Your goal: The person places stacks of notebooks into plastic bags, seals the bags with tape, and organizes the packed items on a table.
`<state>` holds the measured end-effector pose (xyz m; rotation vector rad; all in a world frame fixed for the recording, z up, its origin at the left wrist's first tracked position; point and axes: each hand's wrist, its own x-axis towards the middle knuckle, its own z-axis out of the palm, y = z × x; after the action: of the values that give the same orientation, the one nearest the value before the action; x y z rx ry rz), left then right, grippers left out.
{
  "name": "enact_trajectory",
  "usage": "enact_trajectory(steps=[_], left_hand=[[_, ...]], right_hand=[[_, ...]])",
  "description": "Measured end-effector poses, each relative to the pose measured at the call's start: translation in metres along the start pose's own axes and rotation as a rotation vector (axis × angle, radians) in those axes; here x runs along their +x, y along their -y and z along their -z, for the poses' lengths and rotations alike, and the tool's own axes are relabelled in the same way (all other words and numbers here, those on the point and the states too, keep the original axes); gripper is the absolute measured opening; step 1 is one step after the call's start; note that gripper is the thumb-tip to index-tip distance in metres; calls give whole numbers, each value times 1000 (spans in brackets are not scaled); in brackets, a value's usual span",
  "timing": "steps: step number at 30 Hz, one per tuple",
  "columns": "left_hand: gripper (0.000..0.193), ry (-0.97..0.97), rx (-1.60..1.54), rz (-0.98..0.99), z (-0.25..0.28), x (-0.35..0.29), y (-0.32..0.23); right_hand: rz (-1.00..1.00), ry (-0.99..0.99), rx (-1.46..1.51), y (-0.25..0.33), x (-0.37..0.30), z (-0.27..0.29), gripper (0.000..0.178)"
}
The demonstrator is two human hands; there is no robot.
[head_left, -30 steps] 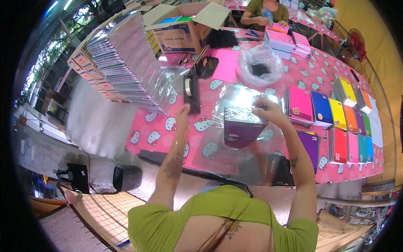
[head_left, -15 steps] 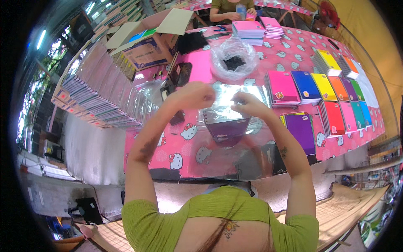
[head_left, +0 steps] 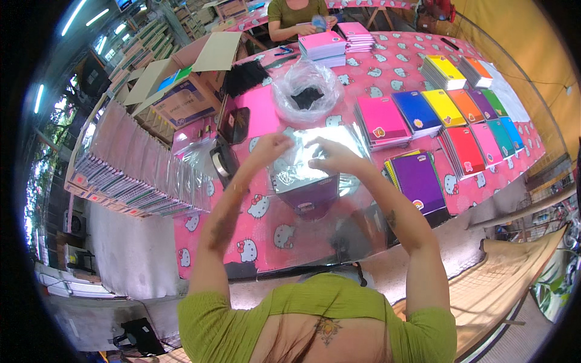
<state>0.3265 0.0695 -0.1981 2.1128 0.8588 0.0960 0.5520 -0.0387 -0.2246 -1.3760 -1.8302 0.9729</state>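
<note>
A stack of notebooks with a purple cover (head_left: 310,198) stands on the table in front of me, under shiny clear plastic (head_left: 296,172). Over the far part of this bundle is my left hand (head_left: 270,150), its fingers curled together; what they may hold is too small to make out. My right hand (head_left: 334,157) hovers at the bundle's right side with thumb and forefinger apart, and nothing shows between them. Clear plastic sheets (head_left: 330,242) lie flat between the bundle and the near edge. A black tape dispenser (head_left: 223,160) stands left of my left hand.
Wrapped notebooks (head_left: 136,160) form a long row at left, beside an open carton (head_left: 187,100). A clear plastic bag (head_left: 305,91) sits beyond the bundle. Colourful notebook stacks (head_left: 380,121) and a purple spiral notebook (head_left: 417,181) lie at right. Across the table, a person (head_left: 296,21) handles something.
The view has shifted, so the table's things appear farther left. My left hand has come a little nearer the bundle's middle. My right hand's thumb and forefinger now show apart.
</note>
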Motion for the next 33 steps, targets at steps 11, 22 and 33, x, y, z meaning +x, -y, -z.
enact_trajectory(steps=[11,22,33], left_hand=[[65,-194,609,-51,-55,-39,-80],[83,-722,-746,-28,-141,-167,54],[36,-964,-596,-173,-73,-150,-49]], right_hand=[[-6,649,1071,18,-99,-172,61],[28,-102,710,10,-84,-33,59],[38,-212,457,70,-58,22,25]])
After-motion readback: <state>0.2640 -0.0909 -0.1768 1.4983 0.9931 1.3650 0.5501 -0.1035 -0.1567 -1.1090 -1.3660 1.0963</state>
